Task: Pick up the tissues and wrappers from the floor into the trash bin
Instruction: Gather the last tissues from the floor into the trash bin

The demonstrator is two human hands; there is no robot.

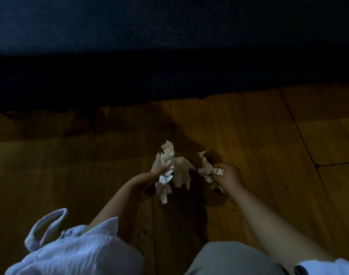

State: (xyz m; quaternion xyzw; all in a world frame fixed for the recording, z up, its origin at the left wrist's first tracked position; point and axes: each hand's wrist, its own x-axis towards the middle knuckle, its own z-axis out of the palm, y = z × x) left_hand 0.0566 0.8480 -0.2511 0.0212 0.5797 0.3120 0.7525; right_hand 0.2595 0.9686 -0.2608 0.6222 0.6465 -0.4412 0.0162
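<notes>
My left hand [149,180] is closed around a large bunch of crumpled white tissues [170,167], which stick out above and below the fingers over the wooden floor. To its right, my right hand [228,178] grips a smaller crumpled tissue [206,168], with torn ends poking out on both sides of the fist. The two bunches are close together but do not touch. No trash bin is in view.
A dark blue rug or mat [169,56] covers the far half of the view, its edge running across the wooden floor [70,165]. My light sleeve [80,251] and a grey-trousered knee [229,259] fill the bottom.
</notes>
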